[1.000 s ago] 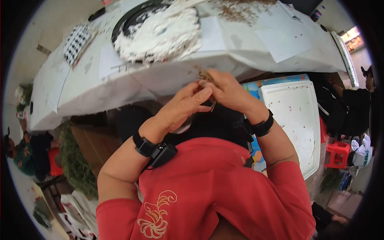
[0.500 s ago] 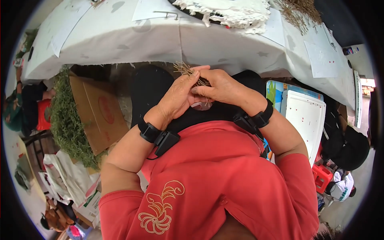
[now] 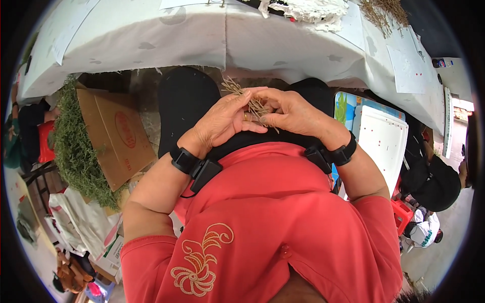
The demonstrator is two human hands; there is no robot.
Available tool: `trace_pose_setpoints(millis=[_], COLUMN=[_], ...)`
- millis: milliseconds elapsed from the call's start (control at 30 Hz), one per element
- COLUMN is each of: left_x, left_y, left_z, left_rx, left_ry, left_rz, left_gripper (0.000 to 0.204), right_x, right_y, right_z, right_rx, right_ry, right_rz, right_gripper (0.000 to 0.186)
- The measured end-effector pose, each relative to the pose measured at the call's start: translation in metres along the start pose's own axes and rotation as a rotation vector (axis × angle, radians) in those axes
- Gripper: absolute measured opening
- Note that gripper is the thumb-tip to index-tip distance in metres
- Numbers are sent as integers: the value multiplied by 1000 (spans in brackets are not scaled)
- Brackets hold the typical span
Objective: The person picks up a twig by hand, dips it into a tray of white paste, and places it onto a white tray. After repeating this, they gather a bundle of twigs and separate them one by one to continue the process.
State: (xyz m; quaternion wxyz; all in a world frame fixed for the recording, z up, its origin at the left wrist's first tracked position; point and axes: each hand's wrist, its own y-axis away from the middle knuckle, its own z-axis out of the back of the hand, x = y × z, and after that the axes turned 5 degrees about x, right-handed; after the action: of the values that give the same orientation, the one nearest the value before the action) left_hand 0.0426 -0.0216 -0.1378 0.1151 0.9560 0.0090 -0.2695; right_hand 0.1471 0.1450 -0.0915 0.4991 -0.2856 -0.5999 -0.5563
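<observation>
Over my lap, my left hand (image 3: 227,116) and my right hand (image 3: 293,113) together grip a small bundle of dry brown twigs (image 3: 256,107). Its splayed upper ends poke out diagonally above my left thumb, and shorter ends hang below my right thumb. The fingers of both hands are curled around it, partly hiding one another. Just beyond my hands hangs the white cloth of the table (image 3: 303,55); on its top edge lie more dry twigs (image 3: 384,12) and a ragged white mass on a dark round base (image 3: 308,12).
At my left stand a cardboard piece (image 3: 111,141) and a heap of green foliage (image 3: 76,156). At my right are a white board (image 3: 374,151) and a red stool (image 3: 401,217). Other people (image 3: 429,182) sit at both sides, near the edges of the view.
My view has tilted downward, so the table sits higher in the picture. My hands have shifted the twig bundle to a flatter slant, and more of it shows between my fingers.
</observation>
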Motion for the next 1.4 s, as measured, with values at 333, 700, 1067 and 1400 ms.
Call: trace_pose_setpoints(millis=[333, 700, 1067, 1400], left_x=[7, 11, 9, 3], left_y=[5, 8, 7, 6], left_z=[0, 15, 3, 2], left_rx=[-58, -103, -94, -263], left_ry=[15, 69, -63, -147], left_rz=[-46, -91, -84, -121], left_gripper=[40, 27, 28, 25], right_x=[1, 16, 13, 18], right_y=[19, 30, -15, -20], right_z=[-3, 9, -3, -1], right_rx=[-47, -106, -132, -214], right_ry=[55, -63, 28, 127], right_rz=[29, -86, -6, 14], right_gripper=[51, 35, 16, 26])
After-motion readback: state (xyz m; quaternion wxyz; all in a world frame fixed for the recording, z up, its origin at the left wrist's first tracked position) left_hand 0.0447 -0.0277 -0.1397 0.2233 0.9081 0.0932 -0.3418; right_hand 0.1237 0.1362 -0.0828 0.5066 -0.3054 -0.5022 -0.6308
